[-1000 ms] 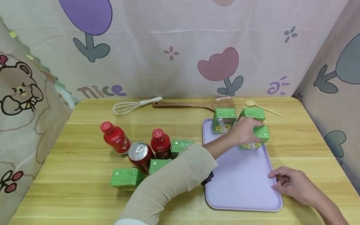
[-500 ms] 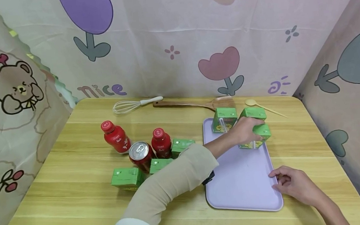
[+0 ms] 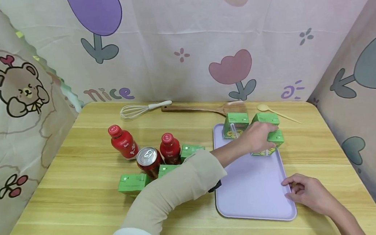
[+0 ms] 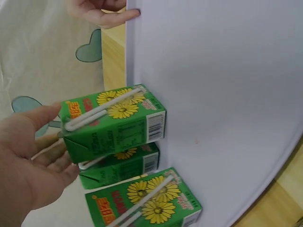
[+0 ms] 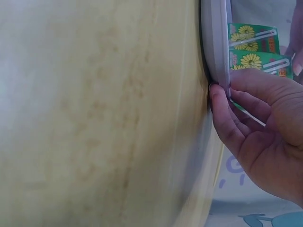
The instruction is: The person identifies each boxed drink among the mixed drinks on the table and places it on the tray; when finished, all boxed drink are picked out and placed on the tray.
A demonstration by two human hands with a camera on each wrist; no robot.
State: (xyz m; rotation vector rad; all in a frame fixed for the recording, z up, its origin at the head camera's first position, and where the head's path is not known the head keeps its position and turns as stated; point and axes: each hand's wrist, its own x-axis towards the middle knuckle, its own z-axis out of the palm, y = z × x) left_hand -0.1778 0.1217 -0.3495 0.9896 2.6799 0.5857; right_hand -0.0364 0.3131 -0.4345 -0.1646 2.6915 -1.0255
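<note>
My left hand (image 3: 259, 137) reaches across the lilac tray (image 3: 255, 194) to its far right corner. Its thumb and fingers grip the straw end of a green drink carton (image 4: 118, 127) printed with yellow flowers. This carton stands at the tray's right edge. Behind it is a second carton (image 3: 266, 117), and a third carton (image 3: 236, 120) stands to the left, also on the tray. In the head view the left hand hides part of the front carton. At the tray's right side, my right hand (image 3: 312, 192) pinches the rim between thumb and fingers.
Left of the tray are two red bottles (image 3: 124, 143), a red can (image 3: 149, 164) and several more green cartons (image 3: 133, 183), partly behind the left sleeve (image 3: 176, 191). A whisk (image 3: 141, 109), a wooden spatula (image 3: 203, 108) and a yellow spoon (image 3: 277, 112) lie along the back.
Both hands keep their places on the carton and the tray rim. The head view has shifted slightly, and the left forearm has moved a little.
</note>
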